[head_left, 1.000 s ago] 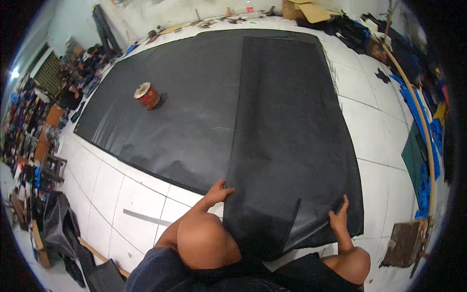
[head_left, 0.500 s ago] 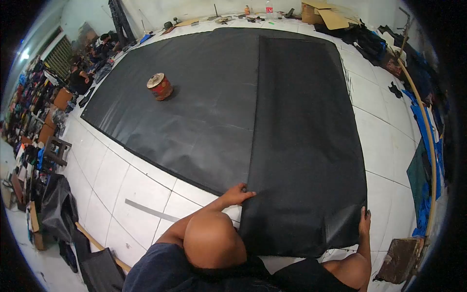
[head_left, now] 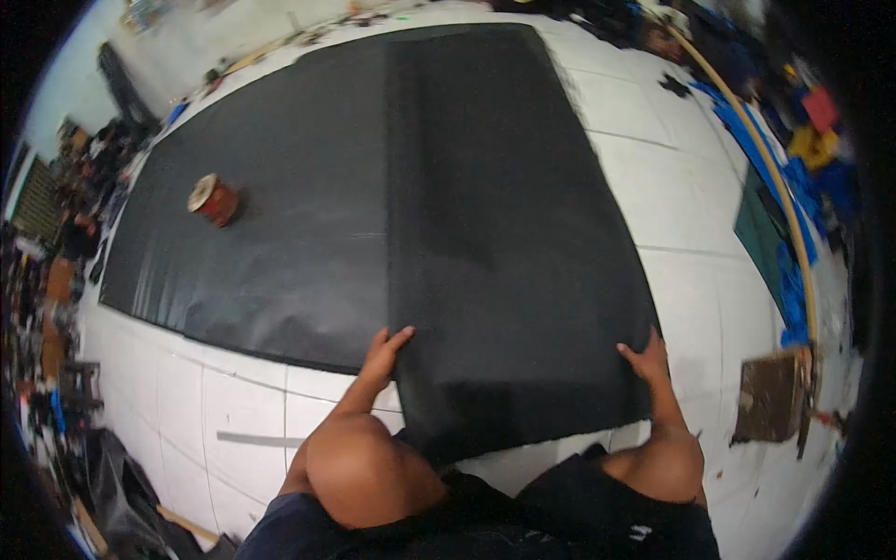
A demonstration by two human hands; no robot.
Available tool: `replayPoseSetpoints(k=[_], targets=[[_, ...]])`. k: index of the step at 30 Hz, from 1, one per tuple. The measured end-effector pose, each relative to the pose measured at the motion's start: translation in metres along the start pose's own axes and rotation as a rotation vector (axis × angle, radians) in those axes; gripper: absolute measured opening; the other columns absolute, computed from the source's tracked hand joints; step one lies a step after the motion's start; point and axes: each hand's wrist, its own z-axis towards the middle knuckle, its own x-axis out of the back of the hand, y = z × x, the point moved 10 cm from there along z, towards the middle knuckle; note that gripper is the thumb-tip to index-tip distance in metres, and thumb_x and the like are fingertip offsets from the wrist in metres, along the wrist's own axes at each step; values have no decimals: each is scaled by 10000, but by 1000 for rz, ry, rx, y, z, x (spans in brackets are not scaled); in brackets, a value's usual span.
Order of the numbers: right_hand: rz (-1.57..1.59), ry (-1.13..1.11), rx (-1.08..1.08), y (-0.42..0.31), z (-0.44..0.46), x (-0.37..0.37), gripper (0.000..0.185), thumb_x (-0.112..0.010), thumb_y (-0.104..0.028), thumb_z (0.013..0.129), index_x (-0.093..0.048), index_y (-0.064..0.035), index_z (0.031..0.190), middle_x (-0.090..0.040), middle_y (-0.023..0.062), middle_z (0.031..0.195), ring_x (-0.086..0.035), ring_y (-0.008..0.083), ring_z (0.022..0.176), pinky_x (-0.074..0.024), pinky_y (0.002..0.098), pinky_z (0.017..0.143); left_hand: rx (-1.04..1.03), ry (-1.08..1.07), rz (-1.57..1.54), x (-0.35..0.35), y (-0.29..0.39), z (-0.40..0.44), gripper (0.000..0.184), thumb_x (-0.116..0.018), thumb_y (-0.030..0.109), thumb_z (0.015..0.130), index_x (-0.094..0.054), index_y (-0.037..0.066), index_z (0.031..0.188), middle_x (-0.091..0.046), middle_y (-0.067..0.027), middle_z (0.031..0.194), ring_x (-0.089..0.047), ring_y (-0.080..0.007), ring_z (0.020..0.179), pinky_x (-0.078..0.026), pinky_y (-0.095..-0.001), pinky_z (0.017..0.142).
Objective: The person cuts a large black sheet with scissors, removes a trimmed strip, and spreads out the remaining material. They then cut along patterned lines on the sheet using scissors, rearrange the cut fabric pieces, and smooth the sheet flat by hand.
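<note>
A narrow black sheet (head_left: 513, 243), which looks like synthetic leather or vinyl, lies over the right part of a larger black sheet (head_left: 299, 140) on the floor. My left hand (head_left: 381, 358) is at the narrow sheet's left edge near its front end, with the thumb over the sheet. On the opposite edge, my right hand (head_left: 649, 359) has its thumb on top and its fingers at the border. Both hands appear to hold those edges, though the fingertips are partly hidden and slightly blurred. Between my knees and hands lies the sheet's front end.
A reddish can-like cylinder (head_left: 215, 200) stands on the larger sheet. White floor tiles (head_left: 691, 205) surround the material. To the right are a long curved pole (head_left: 779, 159), blue sheeting (head_left: 796, 299) and a brown box-like object (head_left: 770, 397). A grey strip (head_left: 257, 439) lies at left.
My right hand has moved forward along the right edge, and the lifted front right corner now lies flatter. My left hand has turned, its fingers pointing forward. The camera view has shifted.
</note>
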Motion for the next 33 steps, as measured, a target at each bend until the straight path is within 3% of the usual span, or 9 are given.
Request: replayPoseSetpoints(k=[3, 7, 14, 17, 21, 22, 27, 30, 33], targets=[[-15, 119, -99, 12, -19, 16, 1091, -750, -612, 645, -270, -29, 1431, -357, 249, 1386, -344, 409, 1290, -363, 498, 1030, -2, -90, -46, -3, -11, -13, 741, -646, 180, 828, -236, 74, 1436, -409, -199, 1366, -414, -343, 1247, -351, -474, 1025], [-53, 180, -188, 40, -19, 24, 1049, -744, -621, 643, -335, -15, 1395, -430, 237, 1304, -422, 389, 1222, -403, 490, 980, 8, -100, 165, -4, -16, -23, 814, -632, 10, 793, -155, 66, 1451, -441, -199, 1337, -474, -328, 1195, -403, -448, 993], [77, 161, -108, 61, -2, 6, 876, -769, -541, 666, -493, 40, 1260, -599, 236, 1088, -584, 382, 1012, -448, 443, 920, -143, 7, 159, 5, -9, -13, 749, -645, -42, 768, -247, 59, 1394, -498, -208, 1277, -536, -318, 1126, -451, -394, 951], [270, 123, -14, 61, 9, 0, 698, -734, -394, 752, -494, 62, 1223, -594, 267, 1133, -575, 381, 1080, -445, 438, 918, -155, 87, 86, -5, 15, -30, 685, -658, -20, 782, -282, 27, 1353, -521, -208, 1247, -540, -321, 1118, -453, -375, 949], [556, -14, 109, -41, -57, 53, 462, -650, -235, 837, -511, 48, 1175, -595, 259, 1149, -595, 367, 1048, -465, 398, 880, -191, 68, 88, 6, -4, -1, 606, -651, 52, 832, -309, 16, 1330, -537, -190, 1227, -547, -299, 1095, -447, -364, 940], [400, 246, 328, -59, -60, 56, 342, -624, -202, 838, -530, -1, 1097, -621, 234, 1017, -613, 364, 958, -474, 407, 829, -168, 37, 144, 7, -14, 5, 574, -641, 78, 851, -320, 18, 1324, -544, -181, 1216, -550, -288, 1083, -444, -363, 935], [183, -85, 1099, -213, -158, 43, 205, -587, -148, 829, -512, -32, 981, -520, 177, 1061, -566, 388, 936, -499, 446, 776, -227, -48, 162, -34, -10, -5, 513, -614, 95, 879, -340, 18, 1307, -551, -164, 1194, -546, -265, 1076, -433, -362, 938], [6, -156, 1526, -241, -209, 22, 181, -603, -183, 853, -518, -30, 897, -537, 141, 1043, -554, 325, 1006, -413, 444, 990, -200, -111, 144, -46, -19, -13, 498, -600, 81, 886, -338, 22, 1305, -543, -155, 1205, -532, -266, 1093, -416, -368, 961], [-12, -534, 1512, -234, -227, -33, 238, -604, -249, 890, -538, -38, 976, -554, 124, 1121, -529, 290, 1104, -341, 456, 1065, -6, -214, 60, -73, -48, -28, 515, -566, 99, 908, -305, 35, 1348, -482, -158, 1276, -480, -271, 1160, -381, -393, 1004]])
